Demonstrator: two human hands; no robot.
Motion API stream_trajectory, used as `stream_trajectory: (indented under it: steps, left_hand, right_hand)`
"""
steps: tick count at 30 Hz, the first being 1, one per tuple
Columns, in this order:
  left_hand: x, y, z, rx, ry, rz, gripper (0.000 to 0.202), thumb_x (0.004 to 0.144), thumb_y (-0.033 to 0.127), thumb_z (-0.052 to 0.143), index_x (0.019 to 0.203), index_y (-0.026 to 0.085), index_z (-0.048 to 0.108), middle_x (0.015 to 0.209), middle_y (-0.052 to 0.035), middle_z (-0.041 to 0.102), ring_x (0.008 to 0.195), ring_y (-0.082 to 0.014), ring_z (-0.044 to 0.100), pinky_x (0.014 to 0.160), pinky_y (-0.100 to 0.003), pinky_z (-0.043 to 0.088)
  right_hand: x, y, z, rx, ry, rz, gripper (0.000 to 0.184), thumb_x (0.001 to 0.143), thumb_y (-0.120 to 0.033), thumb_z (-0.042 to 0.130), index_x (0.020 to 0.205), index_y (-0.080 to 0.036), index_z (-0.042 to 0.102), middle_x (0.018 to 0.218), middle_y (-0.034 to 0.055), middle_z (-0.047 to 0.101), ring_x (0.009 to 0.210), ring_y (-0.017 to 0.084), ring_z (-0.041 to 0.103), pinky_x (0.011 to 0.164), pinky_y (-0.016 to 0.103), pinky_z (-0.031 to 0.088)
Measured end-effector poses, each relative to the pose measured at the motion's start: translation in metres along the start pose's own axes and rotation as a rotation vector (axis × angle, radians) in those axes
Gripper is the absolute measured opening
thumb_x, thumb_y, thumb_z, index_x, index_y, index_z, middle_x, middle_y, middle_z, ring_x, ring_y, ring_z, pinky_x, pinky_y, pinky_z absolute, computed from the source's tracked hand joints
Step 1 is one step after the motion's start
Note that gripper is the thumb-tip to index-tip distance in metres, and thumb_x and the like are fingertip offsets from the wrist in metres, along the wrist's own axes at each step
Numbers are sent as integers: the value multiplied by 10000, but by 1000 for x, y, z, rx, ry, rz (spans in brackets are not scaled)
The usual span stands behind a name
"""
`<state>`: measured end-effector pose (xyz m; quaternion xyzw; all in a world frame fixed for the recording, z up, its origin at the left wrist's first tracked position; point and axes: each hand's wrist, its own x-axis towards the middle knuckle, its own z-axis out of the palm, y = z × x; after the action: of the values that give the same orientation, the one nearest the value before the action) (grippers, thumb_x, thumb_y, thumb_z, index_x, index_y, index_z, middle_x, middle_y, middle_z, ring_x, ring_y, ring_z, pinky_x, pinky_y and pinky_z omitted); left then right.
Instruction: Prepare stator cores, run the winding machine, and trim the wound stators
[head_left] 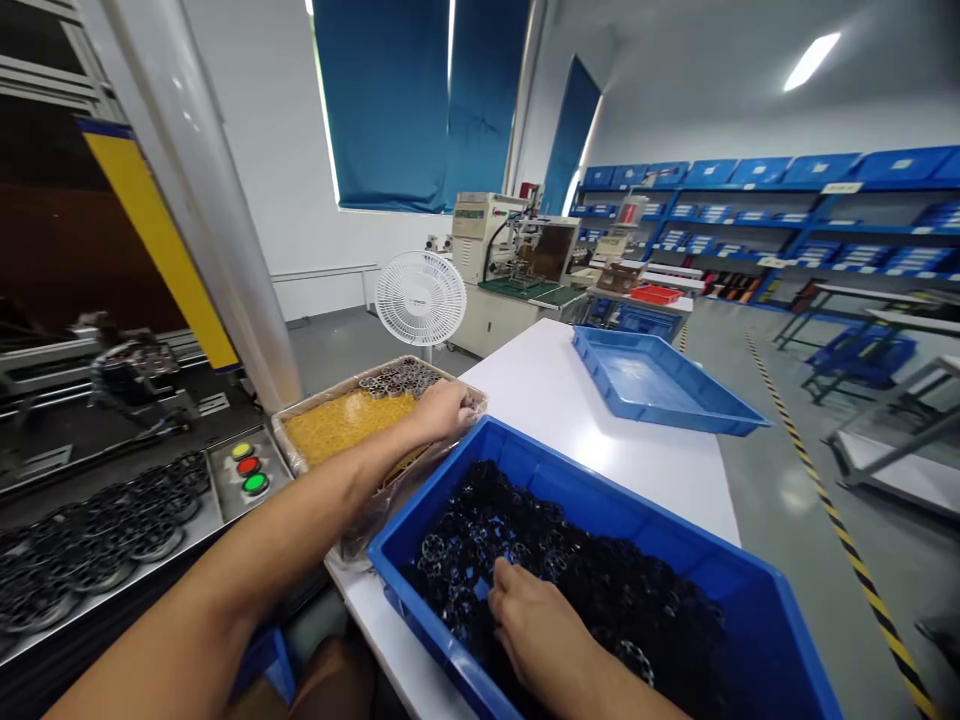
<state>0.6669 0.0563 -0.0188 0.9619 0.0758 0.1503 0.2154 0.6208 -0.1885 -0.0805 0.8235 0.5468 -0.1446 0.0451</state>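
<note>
My left hand (444, 408) is over the right end of a plastic-lined box (480, 398). Its fingers are curled, and whatever they hold is hidden. In that box, yellow small pieces (337, 425) lie beside a pile of dark and silvery ring parts (403, 378). My right hand (529, 612) reaches into a deep blue bin (637, 505), its fingers bent together against black ring-shaped parts (551, 540). What those fingers grip cannot be made out. Bits of the bin's blue bottom show between the rings near the fingertips.
A shallow blue tray (652, 378) lies on the white table (510, 365) beyond the bin. To the left, black rings (97, 540) line a machine ledge beside yellow, red and green buttons (251, 467). A white fan (420, 298) stands behind the box.
</note>
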Motion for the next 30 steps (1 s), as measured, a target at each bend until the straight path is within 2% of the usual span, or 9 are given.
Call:
stream_trajectory:
  steps: [2, 5, 7, 9, 12, 16, 19, 25, 30]
  left_hand:
    - [-51, 5, -17, -114, 31, 9, 182, 887, 316, 624, 905, 138, 659, 961, -79, 703, 914, -198, 644, 862, -352, 515]
    - [-150, 3, -31, -306, 110, -45, 342, 904, 347, 599, 1163, 128, 560, 1047, -108, 690, 819, -153, 648, 739, -286, 545]
    - [-216, 0, -34, -791, 207, -107, 468, 870, 304, 652, 1288, 166, 495, 1194, -132, 648, 917, -163, 657, 803, -293, 549]
    - [-271, 0, -33, -1074, 292, -161, 425, 853, 265, 678, 1257, 196, 564, 1222, -113, 633, 1016, -171, 643, 885, -288, 528]
    - [-324, 10, -34, -1222, 383, -225, 350, 786, 210, 752, 1127, 198, 672, 1172, -94, 659, 1008, -170, 648, 886, -268, 528]
    - [-357, 32, -35, -1293, 417, -312, 447, 625, 136, 864, 1038, 181, 699, 1010, -78, 739, 881, -178, 695, 804, -269, 565]
    - [-371, 45, -32, -1309, 369, -313, 484, 587, 138, 884, 1037, 175, 711, 958, -71, 760, 842, -182, 706, 772, -264, 569]
    - [-382, 50, -22, -1390, 300, -294, 456, 603, 154, 882, 1027, 167, 713, 971, -73, 768, 882, -189, 716, 837, -283, 565]
    - [-382, 51, -21, -1420, 323, -330, 469, 597, 151, 886, 1025, 145, 693, 969, -96, 769, 876, -202, 728, 814, -295, 578]
  right_hand:
    - [0, 2, 4, 80, 122, 18, 212, 826, -85, 549, 926, -147, 724, 1087, 129, 672, 953, 237, 676, 839, 317, 555]
    - [0, 4, 14, 215, 455, -81, 194, 871, -92, 528, 904, -165, 704, 910, 80, 670, 802, 189, 672, 746, 291, 553]
    - [-1, 2, 15, 271, 684, -214, 159, 910, -126, 515, 941, -157, 668, 837, 62, 650, 742, 173, 655, 702, 279, 542]
    - [-3, -9, 10, 300, 838, -319, 81, 920, -156, 543, 904, -155, 622, 768, 38, 619, 677, 155, 626, 642, 259, 518]
    - [-10, -48, -7, 318, 933, -491, 55, 898, -142, 606, 863, -166, 571, 704, 10, 580, 615, 132, 578, 575, 239, 466]
    - [-28, -117, -16, 312, 894, -850, 100, 871, -144, 657, 904, -163, 565, 721, 31, 627, 643, 146, 577, 575, 260, 439]
    - [-38, -148, -10, 355, 879, -982, 97, 881, -169, 645, 936, -157, 565, 719, 40, 646, 648, 154, 586, 573, 269, 432]
    - [-43, -156, 2, 412, 908, -984, 73, 892, -186, 616, 909, -174, 546, 686, 30, 624, 597, 146, 573, 539, 259, 408]
    - [-46, -156, 4, 394, 899, -924, 85, 887, -193, 619, 869, -186, 536, 650, 3, 583, 557, 131, 540, 518, 251, 379]
